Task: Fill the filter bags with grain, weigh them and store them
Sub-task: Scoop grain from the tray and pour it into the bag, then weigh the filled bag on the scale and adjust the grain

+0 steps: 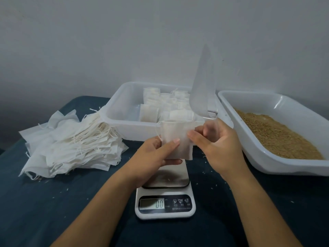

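Closest to me, the scale (165, 200) reads 0.0, its steel plate bare. Just above it I've got one filter bag (175, 138) held upright between both hands: my left hand (156, 155) pinches its lower left edge, thumb across the front, and my right hand (217, 145) pinches the right edge while also gripping the handle of the clear scoop (203, 86), which points up. To the left lies the pile of empty bags (71, 145). Behind, filled bags (167, 106) stand in the clear tub (117, 111); at the right, grain (277, 134) sits in the white tray (267, 164).
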{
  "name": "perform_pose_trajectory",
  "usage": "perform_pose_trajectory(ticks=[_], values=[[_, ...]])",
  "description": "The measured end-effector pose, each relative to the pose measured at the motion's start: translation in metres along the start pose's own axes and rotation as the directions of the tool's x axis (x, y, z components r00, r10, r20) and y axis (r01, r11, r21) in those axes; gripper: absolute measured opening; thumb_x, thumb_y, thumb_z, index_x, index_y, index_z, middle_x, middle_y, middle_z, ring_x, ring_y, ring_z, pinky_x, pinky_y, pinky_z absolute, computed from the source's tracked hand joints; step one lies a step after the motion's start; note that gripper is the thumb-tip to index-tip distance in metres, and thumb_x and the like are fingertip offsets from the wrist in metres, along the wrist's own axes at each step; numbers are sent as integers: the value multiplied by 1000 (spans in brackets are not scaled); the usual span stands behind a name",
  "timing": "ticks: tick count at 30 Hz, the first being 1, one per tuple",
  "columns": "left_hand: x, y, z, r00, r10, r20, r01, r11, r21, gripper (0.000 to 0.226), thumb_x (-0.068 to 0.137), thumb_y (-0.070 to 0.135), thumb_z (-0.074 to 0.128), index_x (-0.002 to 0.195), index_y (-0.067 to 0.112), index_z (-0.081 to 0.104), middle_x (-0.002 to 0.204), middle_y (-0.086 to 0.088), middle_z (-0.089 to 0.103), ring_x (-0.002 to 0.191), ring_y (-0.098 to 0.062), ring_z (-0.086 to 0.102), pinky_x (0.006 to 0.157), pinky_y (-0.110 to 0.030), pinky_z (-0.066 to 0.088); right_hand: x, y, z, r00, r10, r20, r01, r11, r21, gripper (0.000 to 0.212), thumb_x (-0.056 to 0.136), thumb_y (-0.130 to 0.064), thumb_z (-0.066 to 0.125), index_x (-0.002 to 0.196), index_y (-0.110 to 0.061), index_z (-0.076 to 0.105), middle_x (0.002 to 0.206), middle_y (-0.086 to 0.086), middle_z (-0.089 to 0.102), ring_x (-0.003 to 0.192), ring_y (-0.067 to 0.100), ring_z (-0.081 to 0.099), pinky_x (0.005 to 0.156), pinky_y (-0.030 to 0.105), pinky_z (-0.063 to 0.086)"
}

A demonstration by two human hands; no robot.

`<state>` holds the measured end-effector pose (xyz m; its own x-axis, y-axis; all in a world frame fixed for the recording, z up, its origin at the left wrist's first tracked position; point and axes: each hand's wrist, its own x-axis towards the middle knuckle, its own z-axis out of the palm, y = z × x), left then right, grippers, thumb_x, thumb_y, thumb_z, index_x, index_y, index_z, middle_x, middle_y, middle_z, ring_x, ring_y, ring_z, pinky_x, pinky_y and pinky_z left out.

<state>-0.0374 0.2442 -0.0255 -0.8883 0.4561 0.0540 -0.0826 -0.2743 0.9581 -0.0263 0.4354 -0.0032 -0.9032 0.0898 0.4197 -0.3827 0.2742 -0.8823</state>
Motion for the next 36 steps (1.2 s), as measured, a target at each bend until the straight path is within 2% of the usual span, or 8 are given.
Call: perform_pose_trajectory(ticks=[7, 10, 13, 18, 23, 28, 32, 36], values=[[3, 2, -17, 961, 240, -138, -201, 948, 246, 26, 86, 28, 77, 111, 27, 75, 107, -2, 77, 101, -14, 71, 91, -33, 58, -5, 10, 3, 1000, -5, 5, 6, 997, -79, 18, 90, -31, 78, 80, -28, 63, 88, -4, 73, 87, 13, 71, 78, 19, 57], [6, 1, -20, 951, 249, -182, -187, 935, 302, 24, 84, 19, 75, 108, 22, 75, 96, -4, 76, 88, -14, 66, 87, -41, 57, -5, 14, 6, 1000, 22, 19, -20, 998, -61, 14, 91, -25, 78, 88, -19, 67, 86, -5, 72, 85, 11, 71, 77, 20, 58], [5, 3, -23, 958, 218, -185, -156, 941, 299, 24, 80, 17, 73, 103, 24, 74, 87, 4, 73, 81, -10, 65, 77, -31, 59, -6, 15, 8, 998, 51, 46, -50, 998, -24, 12, 92, -23, 78, 87, -25, 67, 90, -4, 74, 90, 12, 73, 80, 26, 61], [4, 4, -31, 968, 117, -221, -28, 929, 368, 33, 73, 15, 69, 105, 27, 71, 84, 5, 73, 79, -12, 65, 75, -37, 62, -9, 22, 16, 985, 132, 112, -125, 990, -67, 37, 92, -19, 76, 66, -39, 59, 84, -5, 73, 82, 13, 72, 78, 34, 59], [6, -2, -39, 952, 191, -239, 48, 679, 733, 31, 83, 16, 68, 103, 39, 64, 76, 16, 67, 60, 1, 54, 60, -10, 42, -10, 35, 25, 976, 203, 78, -180, 955, -234, 31, 89, -25, 78, 68, -32, 56, 73, -10, 68, 69, 8, 64, 68, 32, 53], [7, -5, -41, 930, 221, -295, 100, 618, 780, 28, 84, 20, 70, 104, 38, 64, 82, 12, 66, 71, 2, 60, 68, -12, 43, -9, 38, 24, 972, 228, 48, -198, 917, -346, 28, 88, -40, 77, 92, -14, 67, 91, -1, 74, 87, 17, 70, 78, 38, 58], [8, -5, -47, 893, 225, -390, 145, 677, 722, 20, 88, 25, 73, 105, 33, 66, 94, 11, 69, 87, -6, 67, 85, -29, 55, -7, 38, 16, 980, 197, -16, -187, 900, -393, 39, 87, -52, 75, 99, -16, 67, 100, -4, 73, 94, 13, 68, 72, 22, 52], [12, -5, -53, 828, 274, -489, 203, 666, 718, 15, 91, 30, 71, 105, 32, 67, 93, 13, 68, 84, -1, 65, 75, -21, 49, -4, 36, 9, 982, 182, -59, -190, 905, -380, 33, 88, -57, 70, 92, -24, 65, 89, -12, 70, 83, 1, 65, 64, 20, 46]])
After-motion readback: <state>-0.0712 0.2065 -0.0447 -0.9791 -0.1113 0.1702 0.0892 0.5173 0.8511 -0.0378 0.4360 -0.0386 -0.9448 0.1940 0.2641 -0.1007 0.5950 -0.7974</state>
